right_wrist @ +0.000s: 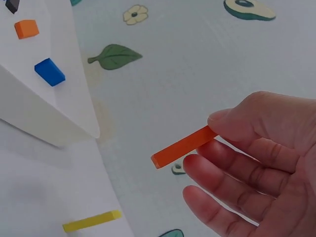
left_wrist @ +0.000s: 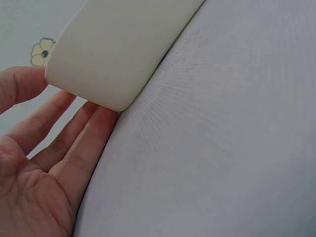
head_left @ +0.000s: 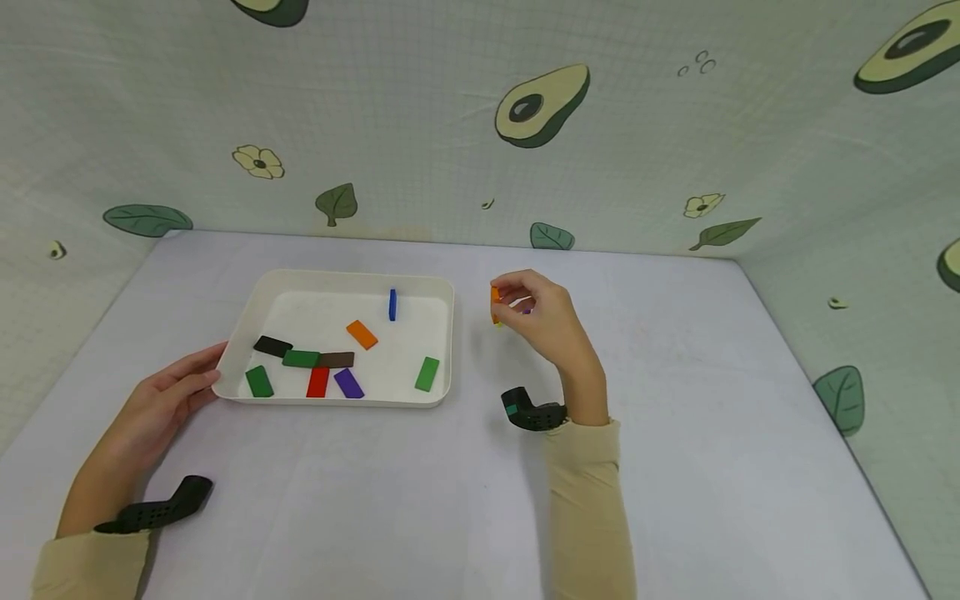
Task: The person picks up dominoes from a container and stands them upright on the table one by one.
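Observation:
The right hand (head_left: 546, 323) pinches an orange domino-like block (right_wrist: 182, 146) between thumb and fingers, to the right of a white tray (head_left: 337, 406). Below that hand, a yellow block (right_wrist: 92, 221) lies on the table. A bit of purple block (head_left: 527, 312) shows beyond the fingers, mostly hidden. At the tray's left end, the left hand (head_left: 167, 400) touches the outer wall and rim with fairly straight fingers; the left wrist view shows its palm and fingers (left_wrist: 84, 138) at the tray corner. Blue (head_left: 393, 305) and orange (head_left: 362, 335) blocks are inside the tray.
Also in the tray are black (head_left: 272, 346), brown (head_left: 336, 360), red (head_left: 318, 382) and purple (head_left: 349, 383) blocks, plus several green blocks (head_left: 427, 374). A white cloth (head_left: 360, 500) covers the table. Patterned fabric (head_left: 420, 125) hangs behind and at the sides.

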Demonstrator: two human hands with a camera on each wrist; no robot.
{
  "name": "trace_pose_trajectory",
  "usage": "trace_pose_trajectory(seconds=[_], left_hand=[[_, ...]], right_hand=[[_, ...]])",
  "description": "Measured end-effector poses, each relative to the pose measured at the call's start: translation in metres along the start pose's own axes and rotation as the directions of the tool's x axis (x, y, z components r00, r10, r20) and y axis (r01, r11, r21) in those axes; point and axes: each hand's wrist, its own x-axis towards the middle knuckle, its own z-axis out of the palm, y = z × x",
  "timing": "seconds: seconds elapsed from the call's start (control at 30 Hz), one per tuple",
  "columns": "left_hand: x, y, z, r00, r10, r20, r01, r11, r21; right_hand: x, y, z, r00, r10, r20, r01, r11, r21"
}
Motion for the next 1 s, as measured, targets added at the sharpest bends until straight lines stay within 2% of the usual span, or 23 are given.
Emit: trace_pose_trajectory(seconds=[0.23,0.53,1.0], left_hand=[[0.000,0.000,0.000,1.000,-0.002,-0.003,0.002,1.000,0.000],[-0.001,0.000,-0.001,1.000,-0.010,-0.011,0.010,1.000,0.012],[0.000,0.000,-0.001,1.000,0.007,-0.002,-0.007,1.000,0.009]], right_hand=[[-0.002,0.007,-0.013,0.997,0.058,-0.042,-0.059,0.998,-0.012],[-0.004,0.020,-0.024,0.986,0.145,-0.078,-0.142,0.989,0.035],[-0.008,0.041,-0.032,0.968,0.201,-0.149,-0.200,0.979,0.026]])
